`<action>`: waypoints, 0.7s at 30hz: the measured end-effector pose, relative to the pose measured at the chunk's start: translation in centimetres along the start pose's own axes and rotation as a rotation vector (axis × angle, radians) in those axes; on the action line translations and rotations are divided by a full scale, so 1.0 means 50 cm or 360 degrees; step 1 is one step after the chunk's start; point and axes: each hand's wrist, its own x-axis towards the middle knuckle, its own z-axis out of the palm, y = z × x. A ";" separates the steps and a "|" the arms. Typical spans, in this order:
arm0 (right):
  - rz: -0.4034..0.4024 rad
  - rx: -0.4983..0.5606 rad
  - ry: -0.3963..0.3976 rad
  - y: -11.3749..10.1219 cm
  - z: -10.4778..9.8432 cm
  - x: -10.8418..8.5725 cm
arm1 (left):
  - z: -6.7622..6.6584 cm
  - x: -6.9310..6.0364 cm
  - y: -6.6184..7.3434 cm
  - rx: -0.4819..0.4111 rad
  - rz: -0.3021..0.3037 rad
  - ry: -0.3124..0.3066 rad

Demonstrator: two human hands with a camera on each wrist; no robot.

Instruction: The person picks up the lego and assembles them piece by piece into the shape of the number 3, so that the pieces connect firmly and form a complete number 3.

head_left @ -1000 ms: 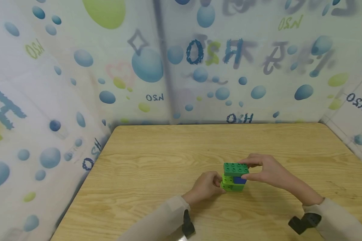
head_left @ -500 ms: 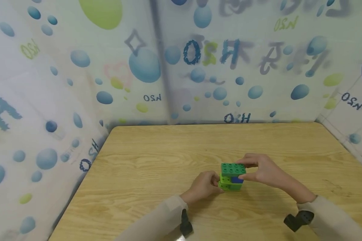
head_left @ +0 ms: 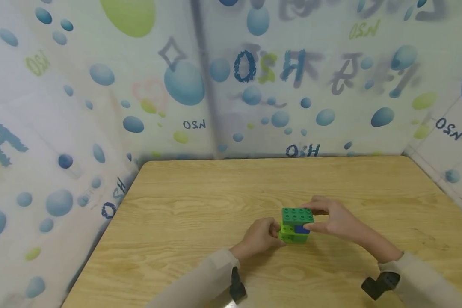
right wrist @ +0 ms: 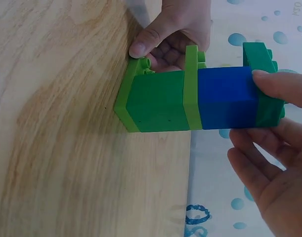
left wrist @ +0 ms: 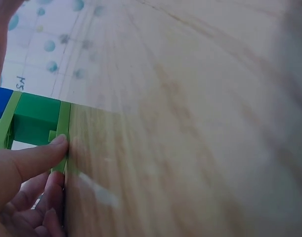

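Observation:
A stack of toy building bricks stands on the wooden table. Seen in the right wrist view, it has a thin light green brick at the base, then a green block, another thin light green brick, a blue block and a thin dark green brick on top. My left hand pinches the studded end of the base brick, its thumb on the upper side. At the top, my right hand holds the dark green brick between thumb and fingers, the thumb also near the blue block.
Behind the table hangs a pale curtain printed with bubbles and letters, and it continues along the left side. Both sleeves carry a dark wrist camera near the cuff. Wood surface surrounds the stack.
The whole head view has shifted slightly. Both hands keep their hold on the stack, which looks the same.

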 end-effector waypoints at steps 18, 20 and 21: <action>0.0137 0.0352 0.0104 0.065 0.030 -0.041 | -0.031 -0.018 -0.003 -0.0273 0.0044 -0.0049; 0.0168 0.0401 0.0093 0.072 0.031 -0.047 | -0.033 -0.024 -0.001 -0.0325 0.0063 -0.0016; 0.0173 0.0421 0.0092 0.075 0.033 -0.049 | -0.034 -0.026 0.001 -0.0346 0.0077 0.0002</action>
